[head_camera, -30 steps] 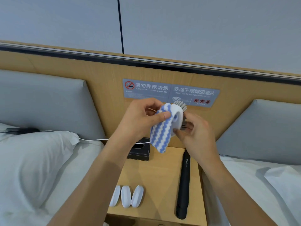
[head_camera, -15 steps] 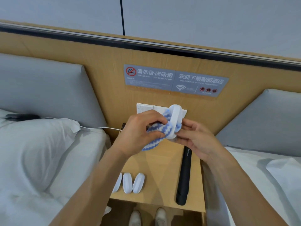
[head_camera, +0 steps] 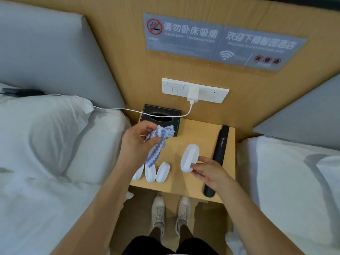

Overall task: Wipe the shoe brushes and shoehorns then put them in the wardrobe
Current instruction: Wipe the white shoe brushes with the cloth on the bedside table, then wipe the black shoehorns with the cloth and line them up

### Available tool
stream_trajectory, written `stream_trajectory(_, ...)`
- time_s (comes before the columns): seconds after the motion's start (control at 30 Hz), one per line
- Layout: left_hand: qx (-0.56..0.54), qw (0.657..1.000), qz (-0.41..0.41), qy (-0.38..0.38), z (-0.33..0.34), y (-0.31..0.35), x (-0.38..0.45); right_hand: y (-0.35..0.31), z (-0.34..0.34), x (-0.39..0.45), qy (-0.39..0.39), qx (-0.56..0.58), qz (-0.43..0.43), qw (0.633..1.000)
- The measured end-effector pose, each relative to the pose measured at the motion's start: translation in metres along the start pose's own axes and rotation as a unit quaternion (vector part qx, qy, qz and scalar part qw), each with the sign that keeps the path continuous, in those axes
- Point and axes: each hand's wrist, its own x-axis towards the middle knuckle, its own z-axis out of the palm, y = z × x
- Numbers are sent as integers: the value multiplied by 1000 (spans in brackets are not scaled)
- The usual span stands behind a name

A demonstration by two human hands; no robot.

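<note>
Between two beds, the table [head_camera: 193, 188] holds three white brushes [head_camera: 151, 172] and a black shoehorn [head_camera: 219, 153]. Left grip [head_camera: 136, 144] clutches the cloth [head_camera: 158, 144]; right grip [head_camera: 209, 173] pinches a fourth brush [head_camera: 189, 158] low over the table. Judging by this, wiping is underway and nothing is in the wardrobe yet.

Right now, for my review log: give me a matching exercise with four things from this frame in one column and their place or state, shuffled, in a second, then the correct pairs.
Things:
1. striped cloth
2. white shoe brush
3. black shoehorn
4. tissue box

Places or states:
A. lies along the right edge of the nightstand
B. bunched in the left hand
C. stands at the back of the nightstand, under the white cable
D. held at its near end by the right hand

Pairs: 1-B, 2-D, 3-A, 4-C
</note>
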Motion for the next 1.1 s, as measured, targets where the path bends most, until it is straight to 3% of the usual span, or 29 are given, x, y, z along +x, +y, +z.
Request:
stream_trajectory(0.33, -16, 996, -90, 10, 14, -64, -15, 93, 1, 95, 80, -64, 101, 990)
stream_trajectory(0.7, -33, 995, -92, -7, 22, -94, -12, 127, 12, 161, 122, -207, 62, 969)
stream_trajectory(0.93, -29, 996, -88, -16, 33, -95, -8, 116, 6, 158, 142, -353, 34, 924)
stream_trajectory(1.03, -21, 997, -75, -25, 42, -90, -2, 101, -12, 152, 218, -353, -13, 910)
stream_trajectory(1.1, -20, 997, -67, -33, 51, -86, 1, 90, -31, 146, 297, -372, -60, 877)
